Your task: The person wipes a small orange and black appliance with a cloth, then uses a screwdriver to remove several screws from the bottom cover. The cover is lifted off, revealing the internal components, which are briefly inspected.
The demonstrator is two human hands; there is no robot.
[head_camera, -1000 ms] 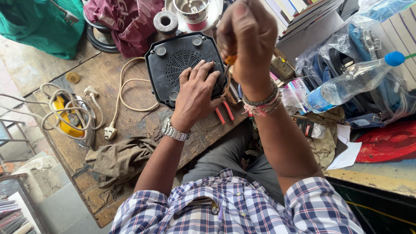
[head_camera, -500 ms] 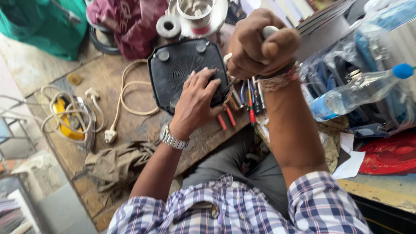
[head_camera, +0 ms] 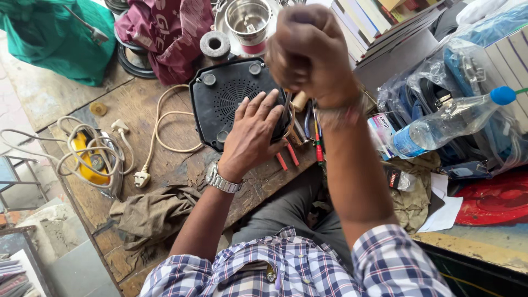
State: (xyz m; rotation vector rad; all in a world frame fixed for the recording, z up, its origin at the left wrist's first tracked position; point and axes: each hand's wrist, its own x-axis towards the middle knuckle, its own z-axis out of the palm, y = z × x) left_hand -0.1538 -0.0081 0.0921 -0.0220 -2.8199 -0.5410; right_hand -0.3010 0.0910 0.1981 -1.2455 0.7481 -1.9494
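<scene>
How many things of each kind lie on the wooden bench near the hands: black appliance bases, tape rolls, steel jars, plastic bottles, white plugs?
Black appliance base, under the left hand: 1
Grey tape roll: 1
Steel jar: 1
Plastic bottle with blue cap: 1
White plugs: 2
Total: 6
The right hand is raised in a fist above the base.

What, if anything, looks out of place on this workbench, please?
The black appliance lies upside down, feet and vent up, under the left hand. The right hand is fisted above it. A crumpled rag hangs over the bench edge.
</scene>
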